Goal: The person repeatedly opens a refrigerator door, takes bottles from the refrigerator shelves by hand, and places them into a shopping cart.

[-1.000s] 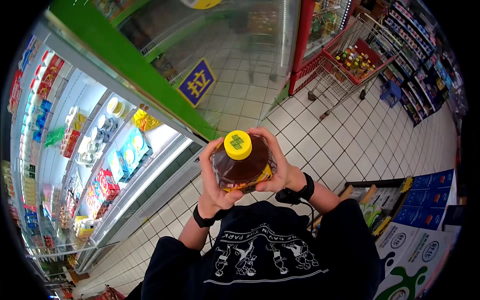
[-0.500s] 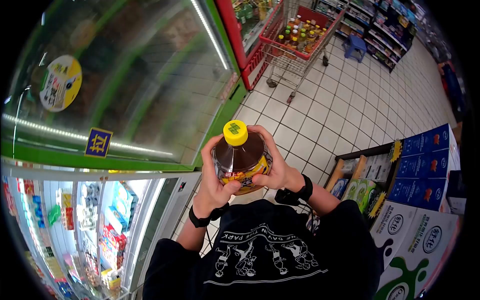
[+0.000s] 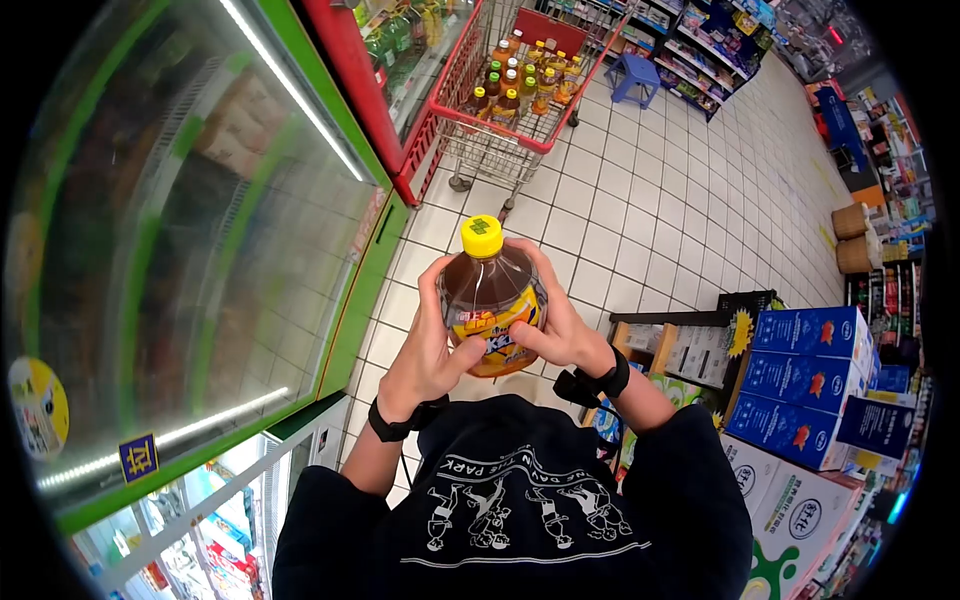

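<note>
A large bottle of dark drink (image 3: 490, 285) with a yellow cap and a yellow label is held upright in front of my chest. My left hand (image 3: 430, 345) wraps its left side, thumb across the label. Around the right side curls my right hand (image 3: 555, 320), its thumb also on the label. Black bands are on both wrists. Beyond the bottle stands a shopping cart (image 3: 490, 150) with red edging, holding several bottles (image 3: 528, 85) with yellow, green, white and orange caps.
Green-framed glass cooler doors (image 3: 345, 330) are on the left, with lit shelves at the lower left. A red cooler (image 3: 385, 130) adjoins them. A blue stool (image 3: 635, 80) stands past the cart. Stacked blue boxes (image 3: 795, 385) and white cartons are at the right.
The view has swung to the right, so the cart appears nearer and further left and more of the right-hand boxes shows. Both hands keep hold of the bottle, whose label now faces me more.
</note>
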Available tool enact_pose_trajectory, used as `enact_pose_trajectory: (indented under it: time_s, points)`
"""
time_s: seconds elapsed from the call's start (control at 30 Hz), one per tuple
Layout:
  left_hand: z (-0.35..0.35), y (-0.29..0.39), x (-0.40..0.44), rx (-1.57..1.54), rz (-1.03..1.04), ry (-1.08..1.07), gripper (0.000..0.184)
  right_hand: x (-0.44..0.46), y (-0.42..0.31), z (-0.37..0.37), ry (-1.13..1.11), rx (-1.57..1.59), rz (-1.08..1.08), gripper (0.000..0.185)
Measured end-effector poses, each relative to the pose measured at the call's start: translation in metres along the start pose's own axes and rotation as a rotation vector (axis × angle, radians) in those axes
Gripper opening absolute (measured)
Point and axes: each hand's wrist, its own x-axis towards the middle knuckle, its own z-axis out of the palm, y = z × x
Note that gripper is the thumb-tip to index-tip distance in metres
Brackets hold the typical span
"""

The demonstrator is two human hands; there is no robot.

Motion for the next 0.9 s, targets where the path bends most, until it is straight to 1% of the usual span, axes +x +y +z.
enact_pose_trajectory:
  time_s: [0.1,0.2,0.27,0.33,0.4,0.57,0.63,0.73,0.77,0.87,0.9]
  points:
    - [-0.007,-0.006,0.032,0.01,-0.044,-0.085,0.083,0.018,0.003,-0.018,0.058,-0.042,0.025,0.087]
    - [-0.004,-0.023,0.057,0.074,-0.062,-0.131,0.084,0.026,0.01,-0.042,0.116,-0.104,0.003,0.086]
    - [-0.001,-0.024,0.078,0.064,-0.086,-0.141,0.086,0.035,0.013,-0.058,0.141,-0.061,0.009,0.084]
    - [0.004,-0.025,0.101,0.122,-0.081,-0.168,0.086,0.042,0.016,-0.079,0.174,-0.112,0.041,0.082]
    - [0.011,-0.025,0.123,0.159,-0.076,-0.172,0.085,0.05,0.019,-0.102,0.195,-0.145,0.021,0.081]
    - [0.035,-0.035,0.187,0.295,-0.021,-0.161,0.089,0.079,0.021,-0.179,0.098,-0.212,0.058,0.082]
    - [0.051,-0.04,0.217,0.205,-0.062,-0.165,0.091,0.085,0.022,-0.213,0.088,-0.218,0.037,0.083]
    - [0.075,-0.044,0.259,0.241,-0.114,-0.219,0.091,0.089,0.027,-0.255,0.095,-0.187,0.032,0.085]
    - [0.083,-0.043,0.272,0.229,-0.122,-0.212,0.087,0.09,0.029,-0.269,0.088,-0.188,0.029,0.086]
    - [0.103,-0.048,0.301,0.251,-0.141,-0.199,0.087,0.096,0.038,-0.305,0.065,-0.151,0.017,0.086]
    - [0.106,-0.054,0.307,0.27,-0.149,-0.175,0.082,0.1,0.039,-0.314,0.028,-0.127,0.064,0.087]
